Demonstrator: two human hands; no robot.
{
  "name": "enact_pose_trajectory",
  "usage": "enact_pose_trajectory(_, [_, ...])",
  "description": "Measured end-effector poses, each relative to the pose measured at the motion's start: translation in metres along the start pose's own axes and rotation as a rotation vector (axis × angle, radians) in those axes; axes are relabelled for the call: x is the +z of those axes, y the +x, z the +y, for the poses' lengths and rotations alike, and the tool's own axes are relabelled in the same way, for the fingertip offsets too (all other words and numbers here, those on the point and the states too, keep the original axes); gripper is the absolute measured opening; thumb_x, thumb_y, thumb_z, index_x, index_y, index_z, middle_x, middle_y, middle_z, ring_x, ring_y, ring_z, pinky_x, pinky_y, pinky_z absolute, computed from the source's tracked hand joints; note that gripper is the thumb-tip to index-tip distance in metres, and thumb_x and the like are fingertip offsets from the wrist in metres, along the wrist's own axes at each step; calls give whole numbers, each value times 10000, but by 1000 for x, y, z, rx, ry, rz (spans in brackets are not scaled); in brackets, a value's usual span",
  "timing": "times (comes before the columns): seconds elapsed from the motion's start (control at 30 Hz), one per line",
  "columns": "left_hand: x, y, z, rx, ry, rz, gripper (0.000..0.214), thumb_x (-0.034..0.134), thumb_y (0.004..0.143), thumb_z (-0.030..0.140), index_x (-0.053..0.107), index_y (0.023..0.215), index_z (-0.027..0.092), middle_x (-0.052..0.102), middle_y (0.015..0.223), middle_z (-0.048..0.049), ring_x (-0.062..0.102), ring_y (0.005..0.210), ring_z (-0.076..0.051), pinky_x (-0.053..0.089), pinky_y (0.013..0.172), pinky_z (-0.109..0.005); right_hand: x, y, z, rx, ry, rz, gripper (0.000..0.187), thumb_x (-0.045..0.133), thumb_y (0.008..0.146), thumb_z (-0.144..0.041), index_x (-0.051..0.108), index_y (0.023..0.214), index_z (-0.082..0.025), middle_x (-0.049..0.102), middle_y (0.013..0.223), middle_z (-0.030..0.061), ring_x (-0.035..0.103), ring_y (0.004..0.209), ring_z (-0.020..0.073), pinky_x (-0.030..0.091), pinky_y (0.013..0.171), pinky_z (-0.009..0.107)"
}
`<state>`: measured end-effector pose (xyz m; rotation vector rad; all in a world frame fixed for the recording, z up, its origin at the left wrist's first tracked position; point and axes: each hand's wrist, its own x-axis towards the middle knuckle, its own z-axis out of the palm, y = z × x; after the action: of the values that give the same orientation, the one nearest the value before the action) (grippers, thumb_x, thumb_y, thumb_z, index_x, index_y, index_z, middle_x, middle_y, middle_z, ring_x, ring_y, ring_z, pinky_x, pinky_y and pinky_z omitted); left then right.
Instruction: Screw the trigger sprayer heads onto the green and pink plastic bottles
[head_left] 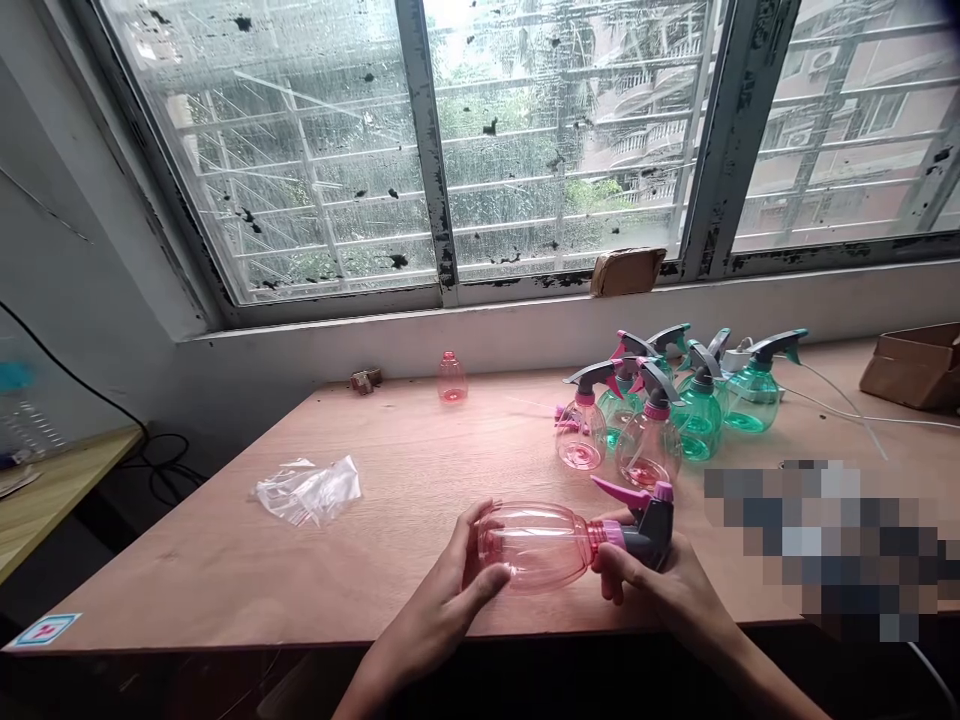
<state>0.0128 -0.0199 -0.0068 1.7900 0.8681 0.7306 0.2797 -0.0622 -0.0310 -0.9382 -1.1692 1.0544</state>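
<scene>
A clear pink spray bottle (534,545) lies on its side in the air above the table's front edge, its trigger head (652,530) pointing right. My left hand (450,590) is wrapped round the bottle's base, thumb in front. Around the neck and the grey-and-pink head, my right hand (667,580) is closed, with finger and thumb at the pink collar. Behind it stand other pink spray bottles (646,450) and green spray bottles (699,420), upright with trigger heads on. A small pink bottle without a head (452,380) stands near the wall.
On the wooden table (390,580) a crumpled clear plastic bag (309,492) lies at left. A cardboard box (911,365) sits at far right, and a small brown object (365,380) is by the wall. White cables (885,418) run at right. A blurred-out patch (832,545) covers the right front.
</scene>
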Motion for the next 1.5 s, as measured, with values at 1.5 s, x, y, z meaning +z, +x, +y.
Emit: enact_pose_trajectory(1.5, [-4,6,-1,-71,-70,-23,778,461,972,625,201,1600,246,282,1681,-114,225,1556,-327,87,1286,-556,0,-2,4,29,-69,-50,369,786,804,-485,641,923,-167,645,584,-10,594,482,152,489,472,259])
